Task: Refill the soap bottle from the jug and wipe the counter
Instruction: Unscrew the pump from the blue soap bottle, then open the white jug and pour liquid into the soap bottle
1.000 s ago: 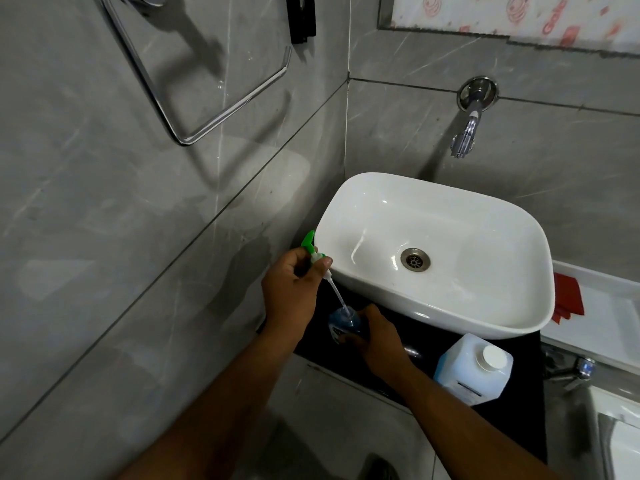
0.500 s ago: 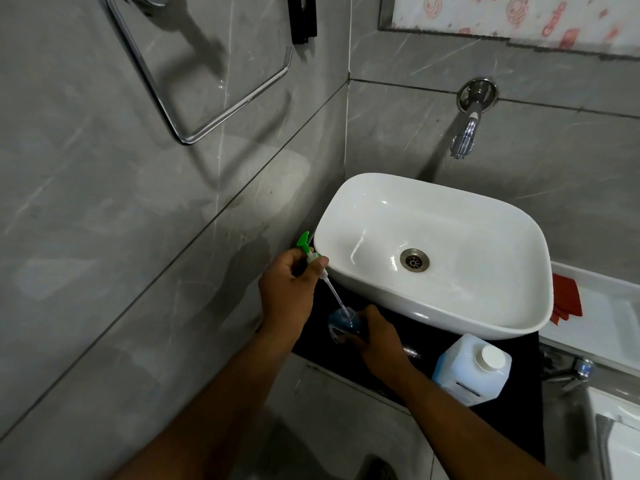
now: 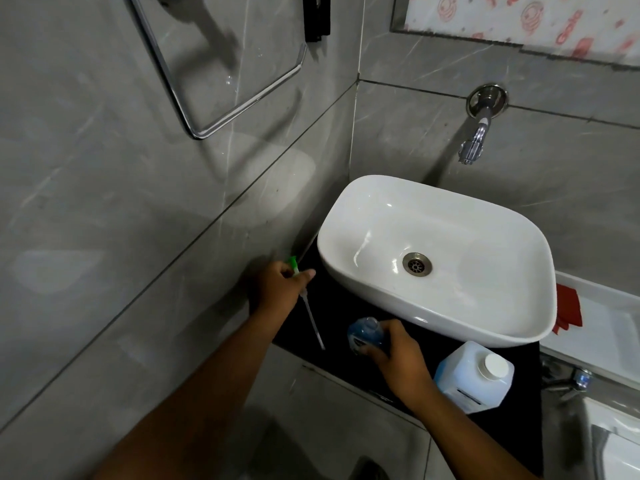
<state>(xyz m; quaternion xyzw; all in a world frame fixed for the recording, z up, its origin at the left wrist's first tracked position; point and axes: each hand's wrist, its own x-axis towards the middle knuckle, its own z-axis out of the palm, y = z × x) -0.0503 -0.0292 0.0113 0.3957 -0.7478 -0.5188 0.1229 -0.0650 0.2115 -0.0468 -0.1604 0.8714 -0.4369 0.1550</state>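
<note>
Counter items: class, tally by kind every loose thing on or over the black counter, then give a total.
Soap bottle: 1
Pump: 1
Jug: 1
Basin: 1
Total: 4

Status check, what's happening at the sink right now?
Left hand holds pump, clear of bottle. Right hand grips soap bottle. Jug capped, beside it. Nothing blocking.

soap bottle (image 3: 366, 333) half hidden by the right hand (image 3: 398, 358) — jug (image 3: 474, 377) label too small to read.
</note>
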